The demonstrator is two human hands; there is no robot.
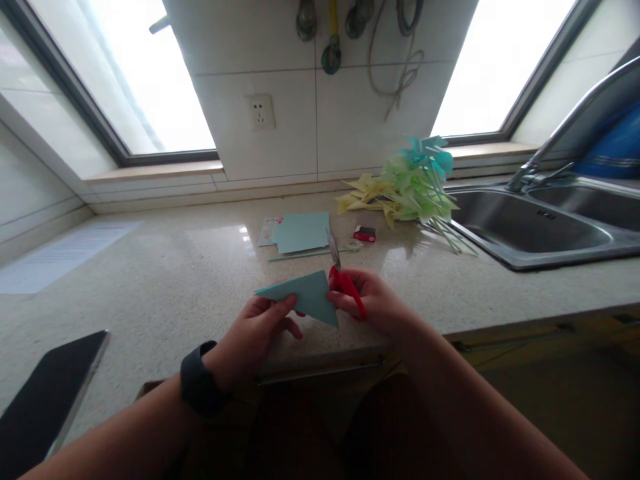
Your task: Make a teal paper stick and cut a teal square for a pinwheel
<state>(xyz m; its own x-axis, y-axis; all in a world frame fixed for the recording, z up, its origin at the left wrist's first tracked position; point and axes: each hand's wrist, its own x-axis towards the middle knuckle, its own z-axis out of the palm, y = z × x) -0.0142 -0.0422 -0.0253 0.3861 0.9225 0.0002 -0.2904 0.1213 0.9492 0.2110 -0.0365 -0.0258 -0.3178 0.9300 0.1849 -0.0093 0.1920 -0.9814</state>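
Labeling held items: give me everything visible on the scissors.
The scissors have red handles and short grey metal blades. The right hand grips the handles, and the blades point up and away from the person toward the wall. They are held above the counter edge, right beside the folded teal paper triangle that the left hand pinches. Whether the blades are open is too small to tell.

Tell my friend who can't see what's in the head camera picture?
Two hands work at a counter: the left hand holds folded blue paper, the right hand holds red scissors. Paper pinwheels lie beside a sink.
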